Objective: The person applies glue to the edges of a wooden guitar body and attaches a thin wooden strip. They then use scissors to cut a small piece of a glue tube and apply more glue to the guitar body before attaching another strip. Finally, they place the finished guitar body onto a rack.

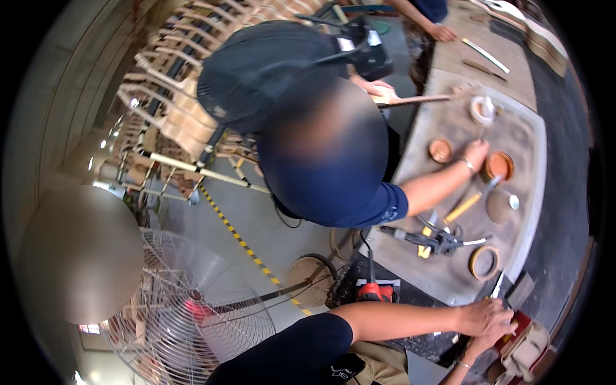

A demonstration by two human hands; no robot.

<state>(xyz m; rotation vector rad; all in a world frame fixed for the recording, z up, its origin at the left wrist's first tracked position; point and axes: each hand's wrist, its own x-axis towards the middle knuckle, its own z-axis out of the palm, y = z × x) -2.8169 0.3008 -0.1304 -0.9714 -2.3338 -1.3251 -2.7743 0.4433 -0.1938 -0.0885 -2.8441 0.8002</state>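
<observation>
At the lower right, my left hand (476,317) and my right hand (495,333) meet and overlap at the near end of the bench. Both have curled fingers, and what lies between them is hidden. A slim silver tool (498,285) sticks up just beyond the fingers; I cannot tell which hand, if either, holds it. Close by it lies a flat grey block (521,290). Below the hands are a beige cloth-like bundle (526,350) and something red. A roll of tape (484,263) rests on the grey board (449,285) ahead of my left hand.
A co-worker (333,205) leans over the board, one hand (476,154) near a pot of orange-brown stuff (498,167). A brush (463,208), a black hand tool (443,241) and a round tin (502,206) lie there. A caged fan (192,314) stands left; wooden parts (186,96) fill a rack.
</observation>
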